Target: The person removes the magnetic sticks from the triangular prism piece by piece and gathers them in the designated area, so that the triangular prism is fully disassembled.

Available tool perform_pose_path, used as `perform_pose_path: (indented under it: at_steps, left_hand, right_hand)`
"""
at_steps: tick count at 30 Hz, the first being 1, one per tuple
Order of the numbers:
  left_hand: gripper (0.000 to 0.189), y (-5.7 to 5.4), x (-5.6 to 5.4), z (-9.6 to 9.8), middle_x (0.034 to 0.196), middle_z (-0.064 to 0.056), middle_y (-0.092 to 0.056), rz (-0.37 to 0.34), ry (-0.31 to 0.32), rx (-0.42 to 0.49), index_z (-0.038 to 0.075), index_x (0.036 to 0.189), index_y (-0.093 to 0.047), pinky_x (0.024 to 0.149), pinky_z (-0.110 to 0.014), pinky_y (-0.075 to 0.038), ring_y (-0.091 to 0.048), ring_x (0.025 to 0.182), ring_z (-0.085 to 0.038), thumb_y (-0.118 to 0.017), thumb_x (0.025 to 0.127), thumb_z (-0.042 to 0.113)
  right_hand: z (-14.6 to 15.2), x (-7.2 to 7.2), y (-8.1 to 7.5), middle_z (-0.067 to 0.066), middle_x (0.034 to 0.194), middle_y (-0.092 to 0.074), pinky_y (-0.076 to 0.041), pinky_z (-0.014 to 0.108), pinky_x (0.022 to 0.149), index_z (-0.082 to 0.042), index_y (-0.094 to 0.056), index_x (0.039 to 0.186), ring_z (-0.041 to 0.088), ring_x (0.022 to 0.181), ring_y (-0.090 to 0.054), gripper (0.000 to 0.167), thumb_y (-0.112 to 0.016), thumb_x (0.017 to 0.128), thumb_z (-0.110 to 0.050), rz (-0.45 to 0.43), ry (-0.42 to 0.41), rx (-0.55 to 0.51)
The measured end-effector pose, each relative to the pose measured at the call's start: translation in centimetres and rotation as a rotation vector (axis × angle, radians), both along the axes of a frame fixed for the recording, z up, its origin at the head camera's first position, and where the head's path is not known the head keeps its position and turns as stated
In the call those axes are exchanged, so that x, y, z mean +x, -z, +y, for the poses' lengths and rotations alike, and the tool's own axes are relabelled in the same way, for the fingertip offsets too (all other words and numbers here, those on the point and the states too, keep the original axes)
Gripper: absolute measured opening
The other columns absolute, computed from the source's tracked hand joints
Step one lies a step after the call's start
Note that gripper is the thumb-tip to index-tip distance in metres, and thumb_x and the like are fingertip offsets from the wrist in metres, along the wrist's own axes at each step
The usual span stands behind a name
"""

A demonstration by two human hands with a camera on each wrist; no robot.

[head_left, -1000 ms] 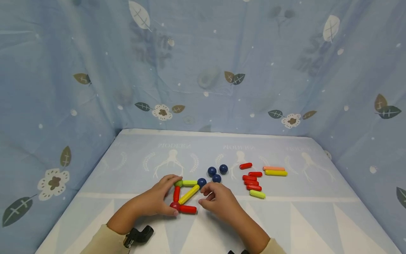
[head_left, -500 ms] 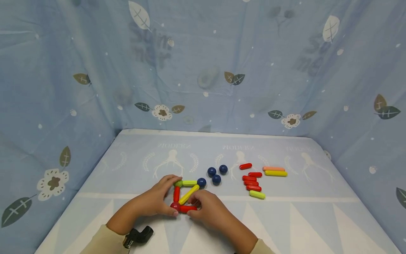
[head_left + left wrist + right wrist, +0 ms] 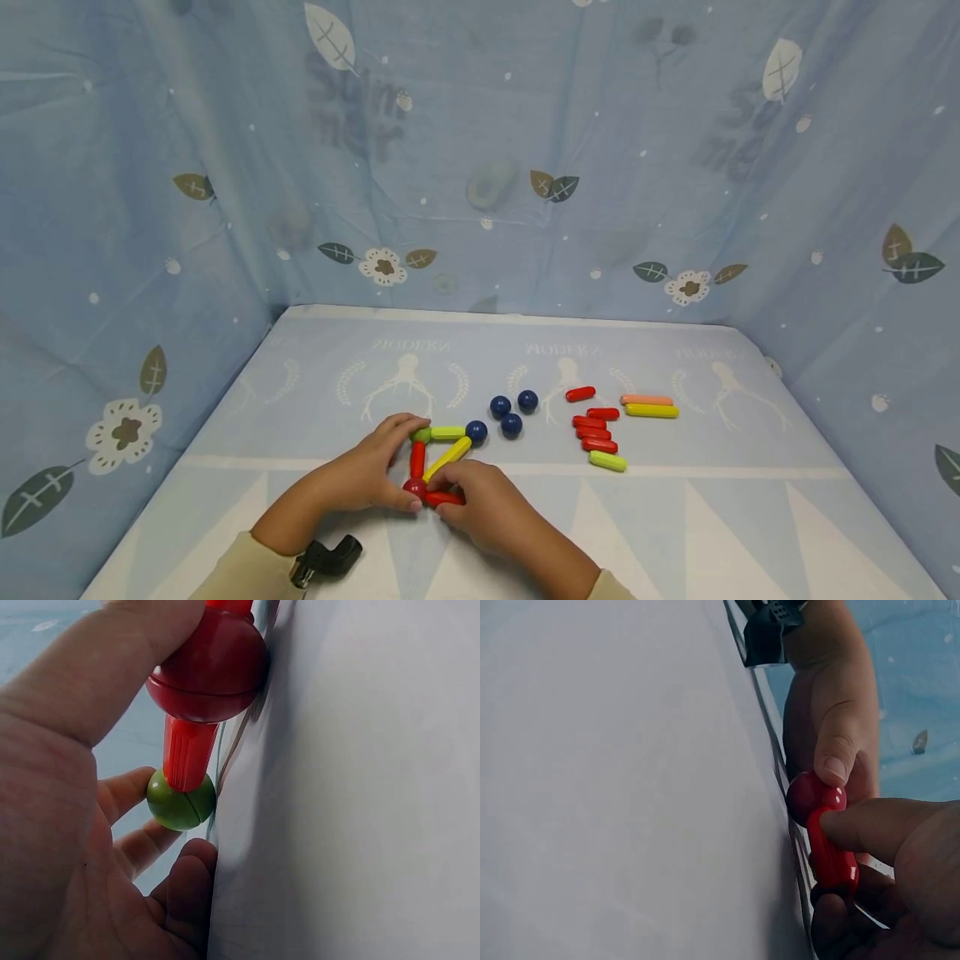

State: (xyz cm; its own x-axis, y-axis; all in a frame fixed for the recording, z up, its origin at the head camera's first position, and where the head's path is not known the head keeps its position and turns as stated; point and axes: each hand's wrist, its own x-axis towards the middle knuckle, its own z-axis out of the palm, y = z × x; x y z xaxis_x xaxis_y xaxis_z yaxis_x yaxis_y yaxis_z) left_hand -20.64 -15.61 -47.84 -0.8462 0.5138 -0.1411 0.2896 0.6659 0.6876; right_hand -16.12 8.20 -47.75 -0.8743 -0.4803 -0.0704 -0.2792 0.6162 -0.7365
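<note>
On blue-and-white tabletop (image 3: 690,525) before floral blue curtain (image 3: 450,108); pinching glossy red rod (image 3: 832,862), lengthwise left-right, in right hand (image 3: 483,500); gripping ball-cornered frame (image 3: 447,460) in spread left hand (image 3: 367,473).

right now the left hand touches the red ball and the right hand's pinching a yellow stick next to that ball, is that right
The colour is wrong: the right hand pinches a red stick, as the right wrist view shows. The left hand does touch the red ball, and the stick is next to that ball.
</note>
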Motion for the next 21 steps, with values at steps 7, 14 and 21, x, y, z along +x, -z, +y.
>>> perform_pose_path:
  at_steps: [7, 14, 21]
  left_hand:
    - [0.115, -0.01, 0.06, 0.01, 0.165, -0.008, -0.029, 0.011, 0.002, 0.006, 0.021, 0.162, -0.035, 0.118, -0.070, -0.033, -0.035, 0.150, -0.038, -0.096, 0.069, 0.053]
    - [0.116, 0.10, 0.06, -0.04, 0.165, -0.009, -0.028, 0.012, 0.001, 0.000, 0.021, 0.162, -0.034, 0.117, -0.070, -0.034, -0.035, 0.150, -0.038, -0.095, 0.069, 0.055]
    - [0.115, 0.10, 0.00, -0.01, 0.165, -0.009, -0.028, 0.023, 0.008, 0.000, 0.021, 0.162, -0.034, 0.117, -0.069, -0.034, -0.036, 0.149, -0.037, -0.095, 0.070, 0.054]
  right_hand:
    - [-0.01, 0.02, 0.36, -0.021, 0.090, -0.062, -0.050, 0.022, 0.073, -0.030, -0.079, 0.105, 0.002, 0.081, -0.055, 0.016, -0.080, 0.093, -0.020, 0.063, 0.001, -0.007]
    - [0.08, 0.10, 0.24, -0.020, 0.092, -0.066, -0.052, 0.022, 0.073, -0.033, -0.079, 0.103, 0.003, 0.082, -0.059, 0.017, -0.082, 0.092, -0.021, -0.033, 0.040, -0.067]
    - [0.22, 0.13, 0.13, -0.019, 0.089, -0.066, -0.052, 0.022, 0.069, -0.032, -0.079, 0.098, 0.004, 0.079, -0.059, 0.015, -0.083, 0.091, -0.019, -0.045, 0.056, -0.086]
